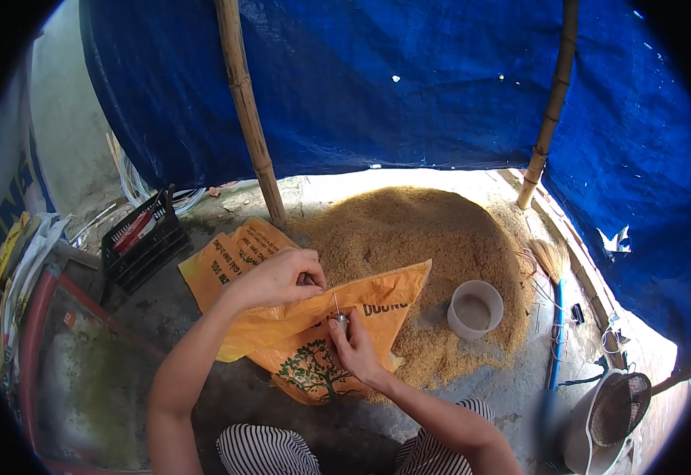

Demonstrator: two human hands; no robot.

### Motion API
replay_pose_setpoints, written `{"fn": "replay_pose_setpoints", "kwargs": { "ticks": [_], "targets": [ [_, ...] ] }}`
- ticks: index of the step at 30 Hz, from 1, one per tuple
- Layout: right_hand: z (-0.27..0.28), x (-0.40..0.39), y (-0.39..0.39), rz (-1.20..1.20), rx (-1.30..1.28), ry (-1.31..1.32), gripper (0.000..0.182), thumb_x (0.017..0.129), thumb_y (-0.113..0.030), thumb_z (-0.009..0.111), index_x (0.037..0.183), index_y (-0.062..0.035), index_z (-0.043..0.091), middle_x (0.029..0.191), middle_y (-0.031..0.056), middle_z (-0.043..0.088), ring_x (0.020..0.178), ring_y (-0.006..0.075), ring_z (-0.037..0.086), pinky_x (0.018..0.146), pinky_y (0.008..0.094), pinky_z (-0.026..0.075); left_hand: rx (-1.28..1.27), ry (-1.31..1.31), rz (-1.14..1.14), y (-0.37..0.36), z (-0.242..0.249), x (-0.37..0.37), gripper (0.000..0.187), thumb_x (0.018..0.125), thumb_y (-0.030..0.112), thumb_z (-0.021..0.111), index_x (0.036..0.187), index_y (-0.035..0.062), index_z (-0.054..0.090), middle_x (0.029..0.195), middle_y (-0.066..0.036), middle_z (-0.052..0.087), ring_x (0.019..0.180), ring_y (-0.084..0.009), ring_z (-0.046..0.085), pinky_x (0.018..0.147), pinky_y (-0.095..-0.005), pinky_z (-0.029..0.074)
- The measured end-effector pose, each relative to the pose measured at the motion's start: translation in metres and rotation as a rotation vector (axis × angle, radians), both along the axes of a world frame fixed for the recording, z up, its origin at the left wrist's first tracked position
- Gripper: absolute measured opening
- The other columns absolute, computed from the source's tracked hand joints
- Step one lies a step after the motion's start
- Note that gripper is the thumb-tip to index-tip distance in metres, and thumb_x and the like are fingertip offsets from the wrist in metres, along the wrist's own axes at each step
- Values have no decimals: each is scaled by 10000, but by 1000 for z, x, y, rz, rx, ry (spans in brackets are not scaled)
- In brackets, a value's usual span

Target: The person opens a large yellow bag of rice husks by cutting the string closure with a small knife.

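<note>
An orange printed sack [314, 360] with a green tree picture lies over my lap and the floor, its upper edge slanting up to the right. My left hand [286, 279] is closed in a pinch right at that edge; I cannot tell what is between its fingertips. In my right hand [355, 353] is an awl-like tool [340, 318], with a silver cylinder gripped by thumb and fingers and a thin metal spike pointing up in front of the sack. More orange sack material [242, 245] is spread beyond my left forearm.
A pile of golden grain or husks [409, 229] covers the floor ahead, with a white tub [475, 309] on it. A black crate [144, 244] sits left. Right are a blue-handled broom [557, 332] and a bucket with a sieve [599, 423]. Bamboo poles [242, 95] stand before a blue tarp [401, 79].
</note>
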State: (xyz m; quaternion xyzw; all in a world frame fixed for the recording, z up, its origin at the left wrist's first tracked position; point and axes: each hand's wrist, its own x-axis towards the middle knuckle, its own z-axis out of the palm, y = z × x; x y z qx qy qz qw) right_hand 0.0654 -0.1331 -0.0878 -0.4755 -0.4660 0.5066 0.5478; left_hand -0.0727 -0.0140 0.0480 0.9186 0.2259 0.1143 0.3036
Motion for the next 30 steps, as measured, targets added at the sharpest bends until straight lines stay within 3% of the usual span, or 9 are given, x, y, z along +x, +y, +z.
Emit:
{"fn": "replay_pose_setpoints", "kwargs": {
  "ticks": [5,7,11,13,17,20,26,29,30],
  "targets": [
    [-14,3,5,-128,124,-262,214,932,-207,497,995,-26,404,662,97,518,545,183,518,498,325,406,92,-42,-14,2,0,3,145,794,129,622,848,-5,620,816,-90,528,770,-215,548,671,-322,443],
    [-8,4,3,-184,191,-369,222,908,-185,525,994,-13,414,683,156,532,560,267,544,513,372,411,216,-13,5,0,6,10,120,804,100,588,858,-7,599,855,-105,513,842,-255,534,729,-340,439],
    [-3,5,0,-222,212,-438,205,910,-178,533,982,-18,426,657,102,529,525,178,531,478,318,404,263,58,43,0,12,22,105,810,91,564,844,-4,593,909,-115,525,949,-271,514,835,-367,419],
    [1,7,-1,-189,172,-449,218,894,-158,537,996,-10,414,667,174,536,577,329,567,516,391,415,326,63,2,4,10,26,95,812,78,557,837,-7,591,920,-115,524,945,-273,517,829,-374,425],
    [-5,9,1,-207,229,-483,224,887,-139,543,1012,-17,403,665,184,541,597,362,578,519,410,423,373,-14,-18,12,2,33,95,787,72,582,837,-8,596,843,-112,504,862,-276,519,767,-363,417],
    [-8,10,1,-227,282,-534,237,884,-126,545,1030,-24,388,680,196,552,614,387,580,521,433,426,303,23,-2,21,0,36,91,788,72,591,818,-6,626,864,-120,536,874,-279,544,787,-375,447],
    [-8,12,2,-231,314,-545,246,884,-119,543,1042,-27,378,675,199,553,614,404,573,516,447,420,40,21,79,51,-30,24,150,777,136,666,856,9,662,775,-64,572,728,-177,559,651,-320,447],
    [-6,12,2,-221,276,-519,234,892,-130,535,1041,-23,389,660,189,544,583,369,570,510,416,422,-79,98,101,65,-49,13,165,794,143,664,907,23,662,790,-26,594,736,-124,549,628,-297,449],
    [-2,12,2,-203,233,-472,226,898,-146,532,1031,-16,403,648,173,537,564,325,565,507,392,421,-271,41,163,68,-58,6,161,807,146,651,918,30,656,799,-14,593,728,-110,541,621,-286,447]
  ]
}}
